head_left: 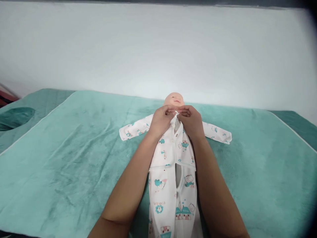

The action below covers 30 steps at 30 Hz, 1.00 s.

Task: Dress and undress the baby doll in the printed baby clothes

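Observation:
A baby doll [174,98] lies on its back, dressed in a white printed baby jacket [163,148] with its sleeves spread to both sides. My left hand [162,119] pinches the left edge of the jacket's collar just under the doll's chin. Opposite it, my right hand [191,121] grips the other collar edge, and the fingertips of both hands nearly meet. Below the collar the jacket's front edges lie close together, with small snap fasteners along them. White printed baby trousers [160,195] with an open gap at the crotch cover the doll's lower body.
A teal plush sheet [74,165] with some wrinkles covers the bed under the doll. A white wall [158,49] rises directly behind the doll's head. At the far left are a rumpled teal fold [16,117] and a reddish object [7,97].

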Available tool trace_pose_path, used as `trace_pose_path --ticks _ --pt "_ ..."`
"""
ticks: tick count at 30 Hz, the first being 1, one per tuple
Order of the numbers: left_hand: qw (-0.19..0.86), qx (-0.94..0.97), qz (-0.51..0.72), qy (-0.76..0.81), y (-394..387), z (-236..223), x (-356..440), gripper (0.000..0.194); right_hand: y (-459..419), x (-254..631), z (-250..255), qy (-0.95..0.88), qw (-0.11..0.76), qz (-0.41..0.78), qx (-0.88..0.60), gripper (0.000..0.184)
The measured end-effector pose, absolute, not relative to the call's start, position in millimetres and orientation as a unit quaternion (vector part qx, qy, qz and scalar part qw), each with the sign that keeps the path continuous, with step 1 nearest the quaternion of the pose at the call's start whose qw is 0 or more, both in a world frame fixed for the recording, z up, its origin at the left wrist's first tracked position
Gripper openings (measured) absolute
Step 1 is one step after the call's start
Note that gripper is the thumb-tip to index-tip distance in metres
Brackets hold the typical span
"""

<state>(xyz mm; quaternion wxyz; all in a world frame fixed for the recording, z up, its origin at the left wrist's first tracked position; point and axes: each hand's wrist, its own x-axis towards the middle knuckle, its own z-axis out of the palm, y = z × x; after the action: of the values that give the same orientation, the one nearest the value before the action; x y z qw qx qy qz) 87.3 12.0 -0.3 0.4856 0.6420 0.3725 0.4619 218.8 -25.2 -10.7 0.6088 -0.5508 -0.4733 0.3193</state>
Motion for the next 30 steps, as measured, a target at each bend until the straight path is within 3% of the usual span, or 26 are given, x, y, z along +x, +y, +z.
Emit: trace_pose_path --ticks 5,15,30 --pt "0.393 0.681 0.455 0.417 12.2 -0.2 88.4 0.017 -24.2 218.5 -11.7 -0.467 0.613 0.317 -0.553 0.025" --pt "0.351 0.706 0.438 0.432 11.6 0.0 89.9 0.019 -23.2 218.9 -12.5 -0.450 0.637 0.333 -0.529 0.022" --pt "0.447 0.681 0.454 0.361 10.3 -1.3 86.6 0.015 -23.6 218.2 -13.3 -0.452 0.632 0.332 -0.535 0.022"
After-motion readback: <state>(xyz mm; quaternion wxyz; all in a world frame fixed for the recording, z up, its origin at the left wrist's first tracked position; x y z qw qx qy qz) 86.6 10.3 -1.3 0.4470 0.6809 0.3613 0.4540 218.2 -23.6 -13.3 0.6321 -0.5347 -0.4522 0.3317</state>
